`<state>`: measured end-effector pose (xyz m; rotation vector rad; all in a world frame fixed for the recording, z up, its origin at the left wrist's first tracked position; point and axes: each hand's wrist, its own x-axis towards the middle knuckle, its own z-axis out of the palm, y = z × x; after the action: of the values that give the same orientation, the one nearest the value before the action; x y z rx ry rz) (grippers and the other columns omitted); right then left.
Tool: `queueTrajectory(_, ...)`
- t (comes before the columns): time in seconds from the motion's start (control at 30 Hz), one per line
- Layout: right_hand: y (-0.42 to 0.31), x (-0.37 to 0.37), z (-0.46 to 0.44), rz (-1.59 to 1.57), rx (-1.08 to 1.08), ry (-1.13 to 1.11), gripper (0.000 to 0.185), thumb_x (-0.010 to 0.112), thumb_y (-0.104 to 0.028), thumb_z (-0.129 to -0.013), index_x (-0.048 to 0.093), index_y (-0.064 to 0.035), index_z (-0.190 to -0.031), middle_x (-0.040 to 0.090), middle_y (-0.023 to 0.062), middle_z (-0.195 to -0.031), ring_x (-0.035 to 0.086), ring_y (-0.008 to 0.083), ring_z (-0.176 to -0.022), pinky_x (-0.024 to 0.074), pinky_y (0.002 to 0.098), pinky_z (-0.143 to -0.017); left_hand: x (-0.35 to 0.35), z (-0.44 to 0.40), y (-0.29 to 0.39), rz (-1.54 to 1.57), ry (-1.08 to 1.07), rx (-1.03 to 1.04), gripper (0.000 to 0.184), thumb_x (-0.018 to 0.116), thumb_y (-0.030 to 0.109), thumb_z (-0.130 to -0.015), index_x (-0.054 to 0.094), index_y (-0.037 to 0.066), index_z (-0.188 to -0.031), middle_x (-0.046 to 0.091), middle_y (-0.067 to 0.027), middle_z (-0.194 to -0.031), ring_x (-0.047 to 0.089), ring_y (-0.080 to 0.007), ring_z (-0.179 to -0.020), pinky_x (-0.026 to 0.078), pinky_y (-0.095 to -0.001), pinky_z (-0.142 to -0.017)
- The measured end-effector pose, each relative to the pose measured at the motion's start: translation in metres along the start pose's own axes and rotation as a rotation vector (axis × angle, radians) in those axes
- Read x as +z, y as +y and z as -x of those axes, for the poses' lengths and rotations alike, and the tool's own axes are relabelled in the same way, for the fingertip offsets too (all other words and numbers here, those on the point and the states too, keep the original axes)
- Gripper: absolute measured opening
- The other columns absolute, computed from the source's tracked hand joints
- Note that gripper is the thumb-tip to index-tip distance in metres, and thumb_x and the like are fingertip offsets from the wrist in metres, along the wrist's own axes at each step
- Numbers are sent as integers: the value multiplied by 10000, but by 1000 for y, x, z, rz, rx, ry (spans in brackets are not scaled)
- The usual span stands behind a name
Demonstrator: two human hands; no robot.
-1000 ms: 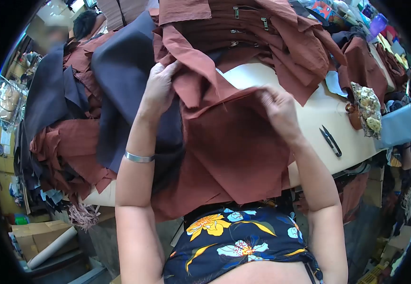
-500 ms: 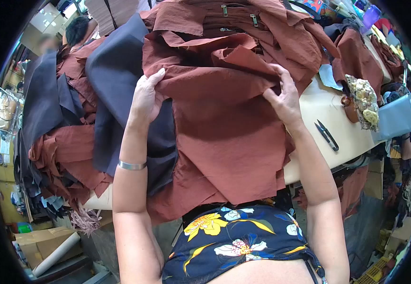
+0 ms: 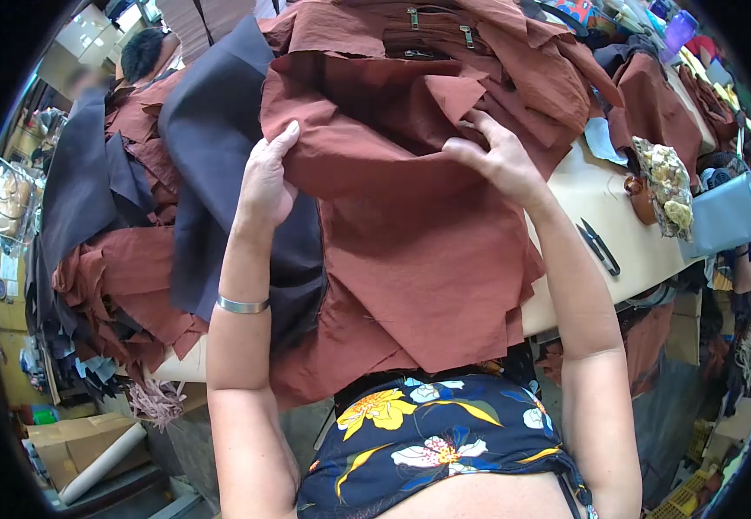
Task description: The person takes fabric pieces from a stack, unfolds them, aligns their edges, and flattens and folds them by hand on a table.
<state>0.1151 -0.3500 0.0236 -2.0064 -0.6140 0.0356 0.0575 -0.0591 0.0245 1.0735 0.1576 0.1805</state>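
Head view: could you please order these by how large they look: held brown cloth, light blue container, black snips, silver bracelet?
1. Brown cloth, clearly largest, although its full outline is hard to separate.
2. Light blue container.
3. Black snips and silver bracelet: not ranked; snips look longer, but areas look alike.

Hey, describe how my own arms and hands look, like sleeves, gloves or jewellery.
Your left arm and right arm show no sleeves. A smooth silver-coloured band circles the left forearm. Neither the left hand nor the right hand wears a glove; rings are too small to tell. Your dark top has yellow and white flowers.
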Motion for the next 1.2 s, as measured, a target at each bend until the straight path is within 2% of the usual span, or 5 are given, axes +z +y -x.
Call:
queueTrajectory(0.07,14,2,-4,608,-34,49,421,592,-292,-851,550,25,-1125,606,132,-1103,552,201,-1032,422,319,-880,-11,-1,2,41,-17,-11,255,525,180,-915,556,20,-1111,618,-91,-1073,621,-193,-947,501,-344,-845)
queueTrajectory(0.53,85,-14,-14,-407,234,437,154,488,-132,-928,567,-7,-973,569,-11,-879,482,59,-786,407,212,-747,-115,5,38,243,-199,-4,326,469,271,-951,559,2,-1111,620,-140,-1085,605,-228,-985,468,-379,-907)
queueTrajectory(0.83,39,-19,20,743,-106,341,635,675,-262,-768,421,5,-1286,500,200,-1250,506,335,-1105,403,385,-944,-80,28,25,-46,21,-219,330,522,270,-928,536,31,-1156,610,-91,-1101,600,-172,-975,488,-324,-872)
queueTrajectory(1.03,-52,38,72,203,-225,-80,944,708,-498,-705,290,39,-1359,472,252,-1267,497,376,-1126,397,410,-964,3,24,36,223,-253,-275,398,449,293,-959,481,13,-1241,567,-103,-1189,567,-192,-1060,439,-330,-948)
queueTrajectory(1.2,-43,68,85,115,26,-182,795,733,-216,-708,295,22,-1328,501,247,-1219,487,400,-1117,405,402,-942,55,-3,35,-18,-401,128,418,453,335,-956,500,2,-1204,581,-78,-1127,596,-154,-921,474,-290,-812)
